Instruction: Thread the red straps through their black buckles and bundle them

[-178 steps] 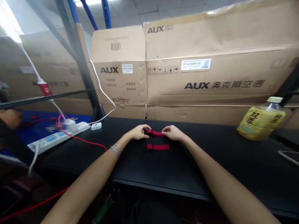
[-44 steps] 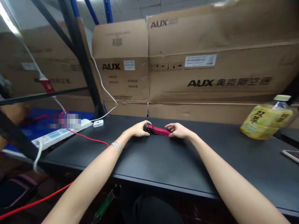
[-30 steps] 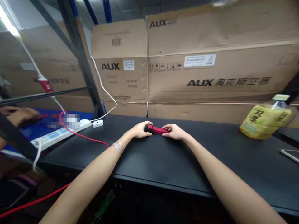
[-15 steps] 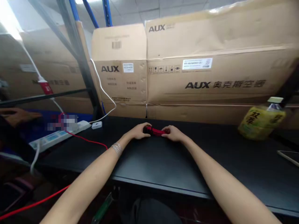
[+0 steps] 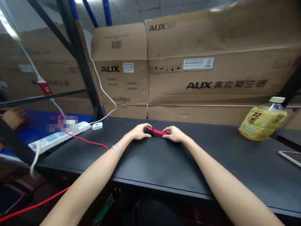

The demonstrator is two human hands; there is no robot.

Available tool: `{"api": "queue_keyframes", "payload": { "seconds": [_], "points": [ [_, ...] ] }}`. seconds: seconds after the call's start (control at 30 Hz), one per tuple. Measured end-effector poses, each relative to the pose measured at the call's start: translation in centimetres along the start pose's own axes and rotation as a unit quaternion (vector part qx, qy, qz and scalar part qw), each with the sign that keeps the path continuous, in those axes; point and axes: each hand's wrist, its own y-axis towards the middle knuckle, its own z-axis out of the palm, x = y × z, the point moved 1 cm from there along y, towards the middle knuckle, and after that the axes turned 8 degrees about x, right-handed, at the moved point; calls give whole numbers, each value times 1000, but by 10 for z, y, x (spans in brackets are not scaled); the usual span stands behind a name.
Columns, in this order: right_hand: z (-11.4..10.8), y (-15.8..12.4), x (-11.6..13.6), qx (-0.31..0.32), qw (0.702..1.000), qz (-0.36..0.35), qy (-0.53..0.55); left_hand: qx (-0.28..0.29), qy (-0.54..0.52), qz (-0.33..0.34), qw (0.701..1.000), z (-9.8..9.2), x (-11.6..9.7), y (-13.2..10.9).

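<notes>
A folded red strap (image 5: pixel 158 132) with black parts lies between my hands, low over the black table (image 5: pixel 150 160). My left hand (image 5: pixel 140 131) pinches its black left end between thumb and fingers. At the red right end, my right hand (image 5: pixel 174 134) closes on it the same way. Whether the strap touches the table I cannot tell. A silvery bracelet (image 5: pixel 117 149) circles my left wrist.
A yellow-labelled bottle (image 5: pixel 262 119) stands on the right, with a phone-like white-edged object (image 5: pixel 290 158) near it. Left are a white power strip (image 5: pixel 61 135), a small white box (image 5: pixel 97 126) and a red cable (image 5: pixel 89 141). Cardboard boxes (image 5: pixel 207 75) line the back. Another person's hand (image 5: pixel 14 117) shows far left.
My hands and the strap stay nearly in place. The other person's hand at far left has drawn back to the left. The picture is darker overall.
</notes>
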Motion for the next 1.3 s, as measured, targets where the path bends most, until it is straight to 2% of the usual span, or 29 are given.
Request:
{"api": "queue_keyframes", "payload": {
  "seconds": [1.3],
  "points": [
    [1,2,-4,-12,1000,16,3,4,0,-11,1000,1,3,0]
  ]
}}
